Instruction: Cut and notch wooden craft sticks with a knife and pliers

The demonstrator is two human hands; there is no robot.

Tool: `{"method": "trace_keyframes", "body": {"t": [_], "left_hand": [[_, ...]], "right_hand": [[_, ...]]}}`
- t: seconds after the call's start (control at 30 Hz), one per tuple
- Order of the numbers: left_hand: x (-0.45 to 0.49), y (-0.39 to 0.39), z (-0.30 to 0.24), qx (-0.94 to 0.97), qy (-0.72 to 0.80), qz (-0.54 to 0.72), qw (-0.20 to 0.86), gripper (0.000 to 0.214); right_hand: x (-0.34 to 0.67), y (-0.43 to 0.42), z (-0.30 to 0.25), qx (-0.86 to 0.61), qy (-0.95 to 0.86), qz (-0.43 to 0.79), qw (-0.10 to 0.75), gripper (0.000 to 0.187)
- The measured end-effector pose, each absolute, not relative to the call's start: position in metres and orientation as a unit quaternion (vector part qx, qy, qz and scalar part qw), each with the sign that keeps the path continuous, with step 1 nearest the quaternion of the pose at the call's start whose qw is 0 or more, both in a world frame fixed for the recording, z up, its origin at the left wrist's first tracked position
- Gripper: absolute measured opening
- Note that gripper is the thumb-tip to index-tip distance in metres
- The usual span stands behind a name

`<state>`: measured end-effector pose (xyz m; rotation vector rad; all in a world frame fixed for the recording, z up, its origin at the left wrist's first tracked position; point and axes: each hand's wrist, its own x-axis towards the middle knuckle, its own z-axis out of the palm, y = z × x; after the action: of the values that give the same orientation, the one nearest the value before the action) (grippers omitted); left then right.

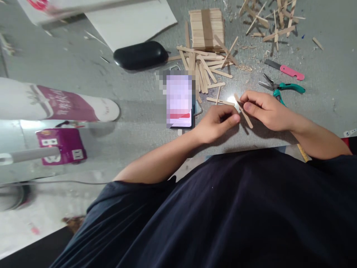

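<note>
Two hands met over the near edge of the table (83, 74), and we judged the step to be the fitting or trimming of a single wooden stick (244, 111), taken from the loose sticks (205, 72) scattered just beyond. Our right hand (264, 109) was closed around that stick, thumb and forefinger pinching its upper part so it slanted down toward the table, its lower end free. Our left hand (216, 123) was curled nearly shut, thumb pressed to forefinger just beside the stick; whether it held some small piece between them we could not tell. Both forearms came in low from our body, wrists bent inward, the right arm lying along the table edge. What came next, we judged, called for a steady grip and close alignment of the two fingertips. Green-handled pliers (284, 88) and a pink-handled knife (291, 72) lay near the right hand, a neat stack of sticks (206, 28) farther off, and a phone (180, 101) just left of the left hand
</note>
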<state>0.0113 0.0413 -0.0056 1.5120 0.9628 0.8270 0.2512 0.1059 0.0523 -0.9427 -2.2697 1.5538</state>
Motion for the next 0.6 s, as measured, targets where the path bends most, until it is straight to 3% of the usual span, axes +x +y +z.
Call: {"method": "trace_keyframes", "body": {"t": [0.23,0.37,0.6], "left_hand": [[0.012,0.045,-0.001,0.61,0.443,0.385,0.532,0.066],[0.014,0.045,-0.001,0.605,0.493,0.407,0.474,0.054],[0.013,0.041,-0.013,0.559,0.576,0.488,0.344,0.054]], "right_hand": [[0.254,0.107,0.061,-0.285,-0.83,0.479,-0.037,0.021],[0.254,0.107,0.067,-0.308,-0.82,0.482,-0.01,0.029],[0.26,0.107,0.077,-0.43,-0.781,0.451,0.026,0.036]]}}
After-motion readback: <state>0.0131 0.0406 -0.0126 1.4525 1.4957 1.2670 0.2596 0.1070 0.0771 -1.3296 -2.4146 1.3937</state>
